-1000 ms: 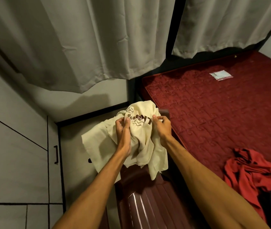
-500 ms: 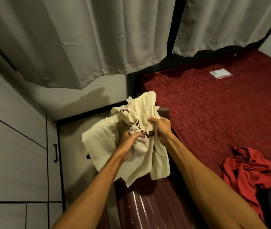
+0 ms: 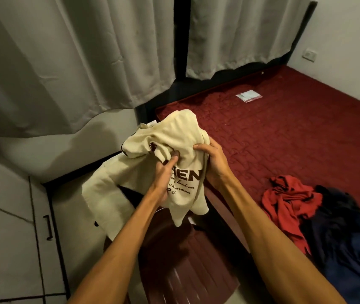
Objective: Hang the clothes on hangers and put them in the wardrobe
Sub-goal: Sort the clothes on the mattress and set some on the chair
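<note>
A cream T-shirt (image 3: 174, 130) with dark brown lettering hangs bunched in mid-air above a dark brown plastic chair (image 3: 188, 257). My left hand (image 3: 163, 176) grips the printed front low down, its thumb pressed into the cloth. My right hand (image 3: 212, 159) pinches the shirt's right edge at about the same height. A red garment (image 3: 288, 200) and a dark navy garment (image 3: 345, 238) lie crumpled on the dark red mattress (image 3: 284, 132) to the right. No hanger is visible.
Grey curtains (image 3: 76, 62) hang across the back. White cabinet doors with a black handle (image 3: 48, 227) stand at the left. A small clear packet (image 3: 248, 96) lies on the mattress's far side. A wall socket (image 3: 309, 54) is at the upper right.
Both hands have shifted their hold on the cream T-shirt, turning it so that more of the lettering faces me. The left hand dropped lower on the front.
</note>
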